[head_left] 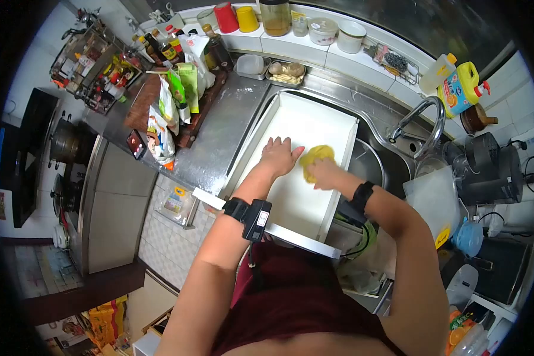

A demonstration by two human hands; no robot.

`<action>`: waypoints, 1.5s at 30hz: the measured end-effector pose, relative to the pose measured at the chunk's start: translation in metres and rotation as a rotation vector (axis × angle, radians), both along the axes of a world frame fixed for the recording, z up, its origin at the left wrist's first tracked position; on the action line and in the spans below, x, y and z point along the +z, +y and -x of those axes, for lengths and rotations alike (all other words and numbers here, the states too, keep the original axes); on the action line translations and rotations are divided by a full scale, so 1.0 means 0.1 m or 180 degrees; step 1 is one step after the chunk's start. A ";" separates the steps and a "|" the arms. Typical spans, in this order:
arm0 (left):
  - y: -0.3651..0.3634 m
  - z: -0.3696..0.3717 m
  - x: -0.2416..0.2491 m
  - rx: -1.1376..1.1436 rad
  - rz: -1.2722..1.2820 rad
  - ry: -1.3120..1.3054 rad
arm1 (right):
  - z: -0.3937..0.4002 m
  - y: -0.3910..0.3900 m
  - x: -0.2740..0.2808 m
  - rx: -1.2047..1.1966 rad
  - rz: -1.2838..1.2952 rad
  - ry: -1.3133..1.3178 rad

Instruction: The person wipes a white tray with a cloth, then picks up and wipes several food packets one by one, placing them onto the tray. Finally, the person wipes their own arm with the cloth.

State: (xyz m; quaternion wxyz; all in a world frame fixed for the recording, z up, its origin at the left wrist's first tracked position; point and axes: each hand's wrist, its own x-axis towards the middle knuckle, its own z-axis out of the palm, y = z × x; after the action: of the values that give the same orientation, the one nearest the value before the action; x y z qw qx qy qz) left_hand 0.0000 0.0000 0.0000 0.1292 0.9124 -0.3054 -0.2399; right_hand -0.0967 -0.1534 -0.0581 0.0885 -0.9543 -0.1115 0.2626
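A white drawer (296, 210) lies across the sink, its open side up and its front edge near my body. My right hand (327, 174) grips a yellow cloth (316, 154) that rests on the drawer's inner bottom, right of the middle. To the left of the cloth, my left hand (279, 156) lies over the drawer's bottom with its fingers spread and holds nothing. Both wrists wear black straps, and the left one carries a small black device (257, 220).
The sink basin (368, 163) shows right of the drawer, below a curved faucet (436, 113). Seasoning bags (160, 133) and bottles crowd the left counter (210, 139). Jars and cups line the back ledge; a yellow detergent jug (458, 89) stands at the right.
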 end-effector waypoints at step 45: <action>2.42 -1.21 0.48 0.0414 0.2036 -0.0689 | -0.40 2.53 1.64 -0.3289 -0.4365 -0.1183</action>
State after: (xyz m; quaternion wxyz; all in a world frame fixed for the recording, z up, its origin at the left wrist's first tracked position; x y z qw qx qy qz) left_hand 0.1211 0.2424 0.0476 0.3906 0.8634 -0.3183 -0.0250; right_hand -0.0563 0.0993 0.1054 0.7307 -0.6492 0.1887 -0.0948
